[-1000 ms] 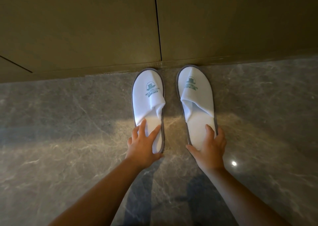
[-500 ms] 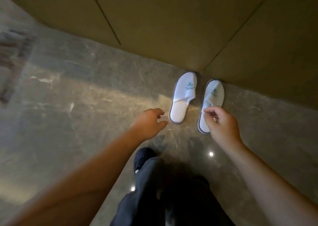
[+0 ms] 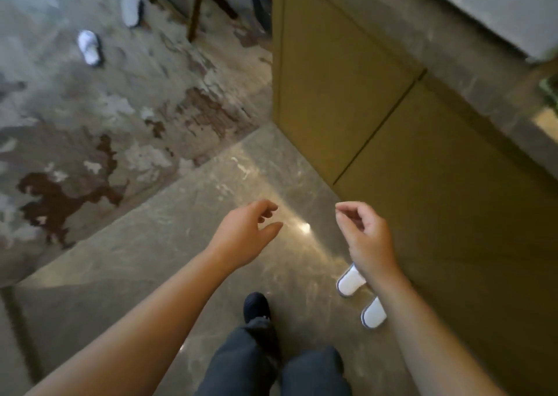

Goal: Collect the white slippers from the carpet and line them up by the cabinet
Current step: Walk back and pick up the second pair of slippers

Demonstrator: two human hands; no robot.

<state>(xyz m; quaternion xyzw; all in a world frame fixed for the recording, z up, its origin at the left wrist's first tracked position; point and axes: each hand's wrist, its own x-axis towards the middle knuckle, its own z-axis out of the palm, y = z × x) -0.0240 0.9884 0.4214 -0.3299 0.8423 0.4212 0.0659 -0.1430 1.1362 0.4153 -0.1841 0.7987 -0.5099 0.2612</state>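
Observation:
Two white slippers [image 3: 350, 282] [image 3: 373, 313] lie side by side on the marble floor against the olive cabinet [image 3: 392, 142], partly hidden behind my right forearm. Two more white slippers lie apart on the patterned carpet at the far upper left, one [image 3: 89, 47] nearer and one [image 3: 131, 7] close to a chair leg. My left hand [image 3: 246, 234] hovers over the marble with fingers apart, holding nothing. My right hand [image 3: 367, 235] hangs with loosely curled fingers, also empty.
The patterned grey and brown carpet [image 3: 90, 118] covers the upper left, meeting the marble floor [image 3: 136, 259] on a diagonal edge. Dark wooden chair legs [image 3: 194, 6] stand at the top. My legs and a dark shoe [image 3: 256, 306] are at the bottom.
Both hands have let go of the two slippers by the cabinet. I have stood up and turned left, so the carpet with two more slippers has come into sight.

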